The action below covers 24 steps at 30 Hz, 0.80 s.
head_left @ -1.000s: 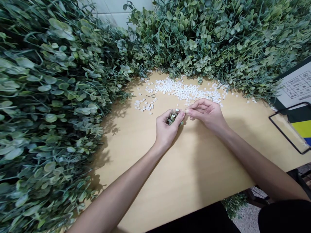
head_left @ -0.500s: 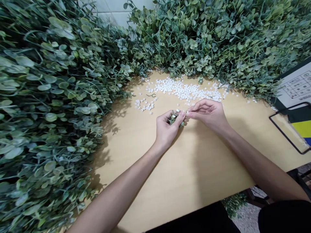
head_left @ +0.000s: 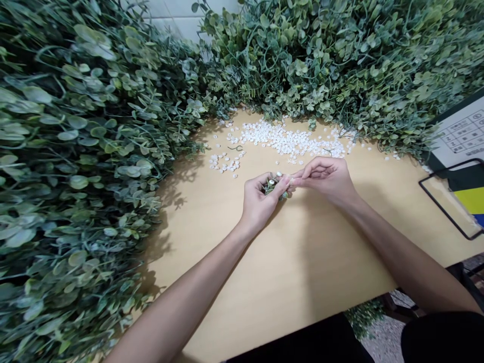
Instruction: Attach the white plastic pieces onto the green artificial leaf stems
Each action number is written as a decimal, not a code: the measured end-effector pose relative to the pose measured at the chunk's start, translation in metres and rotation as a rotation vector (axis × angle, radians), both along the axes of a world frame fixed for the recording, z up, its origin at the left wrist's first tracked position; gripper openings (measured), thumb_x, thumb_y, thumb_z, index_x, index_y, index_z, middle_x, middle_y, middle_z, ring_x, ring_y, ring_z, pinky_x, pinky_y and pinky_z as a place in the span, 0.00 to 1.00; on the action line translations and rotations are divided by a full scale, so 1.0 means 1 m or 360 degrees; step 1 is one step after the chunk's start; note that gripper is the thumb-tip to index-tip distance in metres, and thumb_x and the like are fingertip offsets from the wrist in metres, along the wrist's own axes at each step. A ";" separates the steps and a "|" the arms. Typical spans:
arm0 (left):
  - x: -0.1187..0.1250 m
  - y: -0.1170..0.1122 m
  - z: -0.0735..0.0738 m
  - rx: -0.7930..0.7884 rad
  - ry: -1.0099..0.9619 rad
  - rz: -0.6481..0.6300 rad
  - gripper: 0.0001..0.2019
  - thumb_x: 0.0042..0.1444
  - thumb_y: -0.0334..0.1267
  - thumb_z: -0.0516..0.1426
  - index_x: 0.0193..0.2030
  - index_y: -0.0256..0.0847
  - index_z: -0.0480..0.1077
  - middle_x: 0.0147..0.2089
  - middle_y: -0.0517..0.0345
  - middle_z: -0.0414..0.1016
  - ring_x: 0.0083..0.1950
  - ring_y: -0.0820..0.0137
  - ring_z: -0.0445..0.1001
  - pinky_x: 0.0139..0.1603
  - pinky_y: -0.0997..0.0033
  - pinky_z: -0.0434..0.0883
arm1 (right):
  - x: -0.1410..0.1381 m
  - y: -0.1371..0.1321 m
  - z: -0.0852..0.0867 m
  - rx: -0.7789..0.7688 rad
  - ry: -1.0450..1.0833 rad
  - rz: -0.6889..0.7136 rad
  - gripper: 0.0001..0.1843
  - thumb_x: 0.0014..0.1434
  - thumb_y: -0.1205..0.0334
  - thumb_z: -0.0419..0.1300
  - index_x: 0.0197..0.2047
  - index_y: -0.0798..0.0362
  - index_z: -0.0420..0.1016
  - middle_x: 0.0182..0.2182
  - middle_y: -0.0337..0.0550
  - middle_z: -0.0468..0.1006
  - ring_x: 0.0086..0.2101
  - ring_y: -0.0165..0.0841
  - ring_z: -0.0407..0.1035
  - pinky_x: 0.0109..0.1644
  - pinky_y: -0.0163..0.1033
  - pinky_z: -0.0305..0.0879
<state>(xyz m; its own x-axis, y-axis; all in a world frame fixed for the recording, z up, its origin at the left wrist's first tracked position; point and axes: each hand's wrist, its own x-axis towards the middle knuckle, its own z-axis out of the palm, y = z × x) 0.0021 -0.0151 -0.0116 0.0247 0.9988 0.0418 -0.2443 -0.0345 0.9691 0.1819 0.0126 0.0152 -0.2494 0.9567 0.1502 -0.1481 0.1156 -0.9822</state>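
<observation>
My left hand [head_left: 260, 197] is closed around a small artificial green sprig [head_left: 270, 187] that has white round pieces on it. Against the tip of the left thumb, my right hand [head_left: 328, 179] pinches with thumb and index finger. A small white piece seems to lie in that pinch, mostly covered by the fingertips. Just beyond both hands, a spread of small white round pieces [head_left: 287, 141] lies on the wooden table [head_left: 260, 272]. A smaller cluster of the same pieces [head_left: 226, 162] lies to the left.
Dense artificial foliage [head_left: 91, 151] lines the left side, and more foliage [head_left: 321, 55] runs along the back. To the right stand a printed box [head_left: 459, 128] and a black wire frame [head_left: 440, 201]. The table's front edge runs close to my body.
My right fingertips have pressed closer against the left thumb, and the white piece between them is now mostly hidden. The sprig has turned slightly in my left hand.
</observation>
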 end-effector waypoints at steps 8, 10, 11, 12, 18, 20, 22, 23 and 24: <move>0.004 0.003 0.014 -0.0220 -0.0423 -0.0086 0.22 0.55 0.55 0.69 0.48 0.42 0.76 0.41 0.55 0.81 0.34 0.68 0.81 0.34 0.69 0.76 | 0.003 0.004 0.003 0.0025 -0.0002 -0.0051 0.19 0.45 0.57 0.82 0.34 0.50 0.79 0.36 0.41 0.85 0.38 0.36 0.81 0.50 0.44 0.80; 0.003 0.006 0.017 -0.0248 -0.0517 -0.0037 0.25 0.57 0.60 0.65 0.50 0.42 0.74 0.44 0.53 0.81 0.38 0.66 0.82 0.35 0.69 0.76 | 0.004 0.005 0.004 0.0013 -0.0019 -0.0060 0.21 0.43 0.57 0.83 0.34 0.50 0.77 0.36 0.40 0.84 0.38 0.35 0.80 0.51 0.44 0.80; 0.003 0.007 0.017 -0.0256 -0.0540 0.0000 0.26 0.57 0.63 0.64 0.50 0.42 0.74 0.45 0.52 0.81 0.40 0.65 0.82 0.35 0.69 0.76 | 0.005 0.006 0.004 0.0006 -0.0033 -0.0067 0.21 0.42 0.57 0.83 0.34 0.50 0.77 0.35 0.40 0.83 0.38 0.35 0.79 0.51 0.44 0.79; 0.003 0.008 0.018 -0.0271 -0.0550 0.0032 0.28 0.57 0.64 0.63 0.50 0.42 0.74 0.45 0.51 0.80 0.41 0.64 0.82 0.35 0.69 0.76 | 0.005 0.006 0.004 0.0003 -0.0043 -0.0072 0.22 0.42 0.56 0.83 0.34 0.50 0.77 0.35 0.40 0.83 0.38 0.34 0.78 0.50 0.44 0.79; 0.003 0.010 0.015 -0.0251 -0.0599 -0.0047 0.28 0.57 0.65 0.63 0.49 0.40 0.77 0.44 0.50 0.81 0.44 0.64 0.82 0.40 0.70 0.76 | 0.009 0.006 0.012 0.0053 -0.0004 -0.0082 0.20 0.46 0.57 0.81 0.38 0.49 0.78 0.36 0.40 0.81 0.39 0.34 0.76 0.48 0.43 0.78; 0.003 0.009 0.012 -0.0219 -0.0620 -0.0150 0.29 0.60 0.65 0.61 0.48 0.37 0.78 0.42 0.48 0.82 0.45 0.64 0.83 0.45 0.69 0.76 | 0.017 0.003 0.027 0.0062 0.0003 -0.0079 0.20 0.46 0.57 0.81 0.39 0.49 0.79 0.36 0.39 0.81 0.38 0.34 0.77 0.47 0.43 0.78; 0.003 0.010 0.008 -0.0185 -0.0628 -0.0208 0.29 0.60 0.64 0.61 0.47 0.36 0.79 0.41 0.46 0.83 0.43 0.63 0.83 0.46 0.67 0.77 | 0.031 -0.006 0.049 0.0056 -0.0054 -0.0063 0.22 0.45 0.56 0.81 0.40 0.48 0.80 0.36 0.41 0.82 0.38 0.36 0.77 0.46 0.45 0.79; 0.004 0.010 0.006 -0.0173 -0.0621 -0.0226 0.29 0.60 0.64 0.61 0.47 0.35 0.79 0.40 0.45 0.83 0.42 0.63 0.83 0.46 0.66 0.77 | 0.042 -0.014 0.061 0.0044 -0.0099 -0.0052 0.23 0.44 0.55 0.82 0.40 0.48 0.80 0.35 0.41 0.83 0.37 0.37 0.78 0.45 0.46 0.80; 0.004 0.010 0.005 -0.0160 -0.0619 -0.0239 0.30 0.60 0.64 0.61 0.48 0.35 0.78 0.41 0.45 0.83 0.42 0.62 0.83 0.46 0.65 0.77 | 0.054 -0.025 0.072 0.0036 -0.0139 -0.0041 0.24 0.43 0.56 0.82 0.41 0.48 0.81 0.35 0.41 0.83 0.37 0.38 0.78 0.43 0.46 0.80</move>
<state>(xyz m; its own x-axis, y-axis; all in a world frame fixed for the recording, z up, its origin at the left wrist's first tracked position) 0.0058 -0.0052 -0.0069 0.1715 0.9850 -0.0204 -0.5875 0.1188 0.8004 0.2359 -0.0120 0.0868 -0.2377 0.9596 0.1505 -0.0587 0.1405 -0.9883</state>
